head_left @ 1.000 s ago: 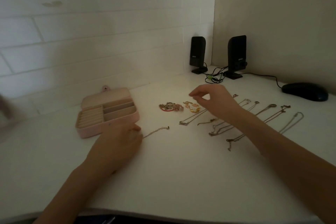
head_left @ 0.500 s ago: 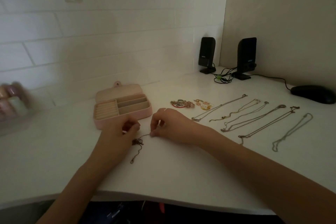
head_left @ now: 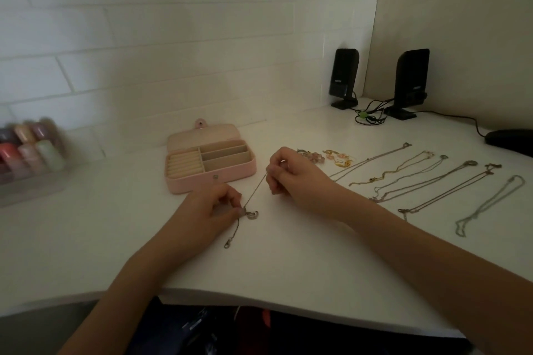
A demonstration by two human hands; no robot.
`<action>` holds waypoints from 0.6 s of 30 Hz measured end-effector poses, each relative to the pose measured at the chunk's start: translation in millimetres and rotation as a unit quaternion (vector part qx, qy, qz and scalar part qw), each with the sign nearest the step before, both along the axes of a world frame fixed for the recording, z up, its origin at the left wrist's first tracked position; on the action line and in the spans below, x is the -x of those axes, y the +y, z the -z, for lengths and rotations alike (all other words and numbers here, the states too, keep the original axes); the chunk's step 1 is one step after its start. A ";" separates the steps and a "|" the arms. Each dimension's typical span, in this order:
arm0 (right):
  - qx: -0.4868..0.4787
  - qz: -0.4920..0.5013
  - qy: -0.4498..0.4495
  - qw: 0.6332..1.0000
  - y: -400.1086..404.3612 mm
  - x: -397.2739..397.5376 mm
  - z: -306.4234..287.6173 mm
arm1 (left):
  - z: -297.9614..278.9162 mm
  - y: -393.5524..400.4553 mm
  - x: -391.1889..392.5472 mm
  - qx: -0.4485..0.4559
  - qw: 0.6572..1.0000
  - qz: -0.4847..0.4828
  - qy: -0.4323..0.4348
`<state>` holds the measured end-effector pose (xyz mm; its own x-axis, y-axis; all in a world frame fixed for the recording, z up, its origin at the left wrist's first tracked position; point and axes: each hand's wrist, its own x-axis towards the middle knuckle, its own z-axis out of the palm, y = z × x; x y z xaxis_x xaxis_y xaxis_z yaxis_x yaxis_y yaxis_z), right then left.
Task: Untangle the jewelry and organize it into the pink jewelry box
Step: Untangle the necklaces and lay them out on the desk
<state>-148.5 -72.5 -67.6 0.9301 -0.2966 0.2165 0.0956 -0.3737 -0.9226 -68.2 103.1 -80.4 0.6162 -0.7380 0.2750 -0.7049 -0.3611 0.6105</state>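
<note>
My left hand (head_left: 212,207) pinches a thin chain (head_left: 253,192) near its charm on the white table (head_left: 288,253), my right hand (head_left: 294,179) pinches its far end taut, just near of the open pink box (head_left: 209,163), other necklaces (head_left: 432,179) lying right.

A thin chain (head_left: 255,192) is pinched between the left hand (head_left: 209,210) and the right hand (head_left: 291,176) and is held taut over the white desk (head_left: 288,253); its clasp end is trailed below the left hand. The pink jewelry box (head_left: 209,160) is seen open just behind. Several necklaces (head_left: 432,181) are laid out side by side to the right, with small trinkets (head_left: 326,155) near the right hand.
</note>
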 end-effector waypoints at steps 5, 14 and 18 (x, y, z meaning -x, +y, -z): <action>-0.115 -0.007 -0.047 0.992 -2.1 3.4 -9.9 | -1.5 -3.7 0.2 0.073 0.993 -0.014 0.090; -0.134 0.055 -0.082 0.986 -14.4 6.2 -12.4 | -9.2 -2.1 -2.7 0.256 0.908 -0.015 0.330; -0.187 0.091 -0.102 0.973 -20.8 9.0 -15.0 | -8.9 0.6 -0.5 0.223 0.935 -0.050 0.272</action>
<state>-157.5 -93.3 -52.6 0.8034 -0.5464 0.2364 0.2544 -0.0440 -0.9661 -67.6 103.7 -71.5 0.8148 -0.5549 0.1681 -0.2233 -0.0326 0.9742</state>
